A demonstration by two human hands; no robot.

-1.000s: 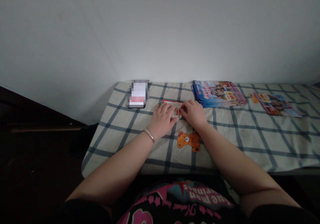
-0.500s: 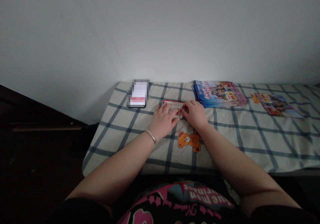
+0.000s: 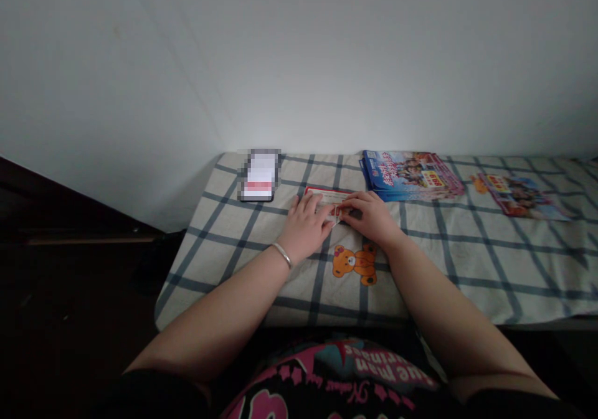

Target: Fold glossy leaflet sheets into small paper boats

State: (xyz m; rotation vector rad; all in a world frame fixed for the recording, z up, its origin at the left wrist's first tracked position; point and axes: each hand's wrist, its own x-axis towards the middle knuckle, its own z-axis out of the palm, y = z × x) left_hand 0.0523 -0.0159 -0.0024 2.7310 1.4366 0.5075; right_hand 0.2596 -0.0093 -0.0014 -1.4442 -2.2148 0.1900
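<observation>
A small printed paper (image 3: 327, 194) with a red top edge and a pale face lies flat on the checked cloth. My left hand (image 3: 304, 223), with a silver bangle at the wrist, rests on its left part, fingers spread. On the right part, my right hand (image 3: 370, 215) has its thumb and fingertips drawn together at the paper. Both hands cover much of the sheet, so its full shape is hidden. To the right of my right hand lies a stack of colourful leaflets (image 3: 408, 176).
A phone (image 3: 260, 176), blurred out, lies at the back left. Farther right there is another leaflet (image 3: 523, 196). The checked cloth (image 3: 233, 251) with printed bears covers the table, which meets a white wall (image 3: 299, 64) behind.
My right hand has shifted slightly to the right along the paper, its fingers now lower and more stretched. The left hand stays in place.
</observation>
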